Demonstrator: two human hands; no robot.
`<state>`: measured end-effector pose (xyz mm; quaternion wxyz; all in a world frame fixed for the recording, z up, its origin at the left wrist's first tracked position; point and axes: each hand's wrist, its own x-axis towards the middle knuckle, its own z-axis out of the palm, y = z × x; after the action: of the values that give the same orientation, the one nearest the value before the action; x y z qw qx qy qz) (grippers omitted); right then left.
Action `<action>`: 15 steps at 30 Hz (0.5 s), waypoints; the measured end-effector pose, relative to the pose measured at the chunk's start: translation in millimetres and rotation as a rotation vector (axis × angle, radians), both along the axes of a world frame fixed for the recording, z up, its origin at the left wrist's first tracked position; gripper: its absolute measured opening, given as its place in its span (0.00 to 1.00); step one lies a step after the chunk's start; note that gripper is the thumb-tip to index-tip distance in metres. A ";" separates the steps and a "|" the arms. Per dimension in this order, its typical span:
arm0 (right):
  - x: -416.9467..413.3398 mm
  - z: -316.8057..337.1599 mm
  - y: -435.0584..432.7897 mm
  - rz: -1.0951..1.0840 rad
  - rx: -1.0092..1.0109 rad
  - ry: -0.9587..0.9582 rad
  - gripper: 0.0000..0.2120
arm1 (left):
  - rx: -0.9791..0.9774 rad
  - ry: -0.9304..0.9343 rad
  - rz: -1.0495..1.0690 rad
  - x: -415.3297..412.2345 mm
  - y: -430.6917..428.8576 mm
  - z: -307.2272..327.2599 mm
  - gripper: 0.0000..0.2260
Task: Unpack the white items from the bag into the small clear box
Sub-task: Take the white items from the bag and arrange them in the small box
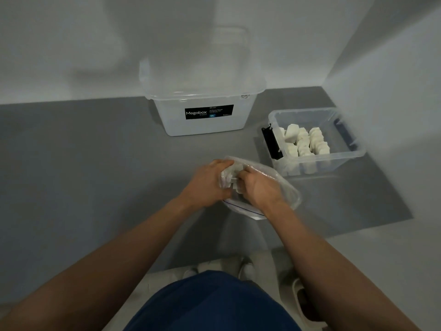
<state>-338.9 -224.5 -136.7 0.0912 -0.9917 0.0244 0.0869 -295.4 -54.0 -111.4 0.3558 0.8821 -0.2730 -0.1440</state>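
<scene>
A clear zip bag (284,185) lies on the grey table in the middle, with white items (235,168) bunched at its far end. My left hand (206,182) grips the bag's left side around those items. My right hand (259,187) is inside the bag's mouth, fingers curled on white items. To the right stands the small clear box (348,155) with black latches, holding several white items (304,140) in rows.
A larger translucent box (202,96) labelled Megabox stands at the back centre against the wall. A white wall closes the right side just past the small box. The grey table surface (95,151) spreads to the left. Shoes and floor show below the table's near edge.
</scene>
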 end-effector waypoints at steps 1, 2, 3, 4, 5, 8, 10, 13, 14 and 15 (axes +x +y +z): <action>0.6 3.4 -0.5 0.013 -0.023 -0.008 0.15 | 0.001 0.006 0.017 -0.1 -1.9 0.7 0.34; 0.4 8.2 -1.2 0.025 -0.046 -0.027 0.14 | -0.002 0.013 0.038 -0.3 -3.2 1.6 0.34; -1.1 14.7 -2.1 0.028 -0.050 -0.052 0.13 | -0.015 0.019 0.058 0.4 -4.3 2.7 0.34; -4.1 22.4 -4.1 0.020 -0.022 -0.084 0.12 | -0.030 0.026 0.074 1.5 -5.0 3.3 0.35; -8.4 32.1 -7.3 0.002 0.031 -0.118 0.11 | -0.045 0.033 0.089 3.1 -5.4 4.1 0.35; -20.3 59.7 -27.0 -0.066 0.222 -0.265 0.08 | -0.072 0.058 0.129 8.7 -7.0 3.6 0.35; -26.0 77.4 -40.8 -0.038 0.267 -0.312 0.07 | -0.078 0.079 0.142 10.2 -10.3 3.6 0.35; -24.0 95.5 -67.8 -0.030 0.290 -0.353 0.06 | -0.076 0.117 0.144 9.1 -18.2 1.5 0.34; -20.7 101.9 -80.2 -0.038 0.283 -0.390 0.06 | -0.079 0.125 0.150 8.7 -21.2 0.2 0.34; -16.2 109.0 -93.9 -0.041 0.268 -0.440 0.06 | -0.089 0.131 0.157 8.9 -24.2 -1.4 0.34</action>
<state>-355.1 -318.4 -27.7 0.2265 -0.9652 0.0126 -0.1305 -286.5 -78.2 -112.7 0.4218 0.8729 -0.1851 -0.1607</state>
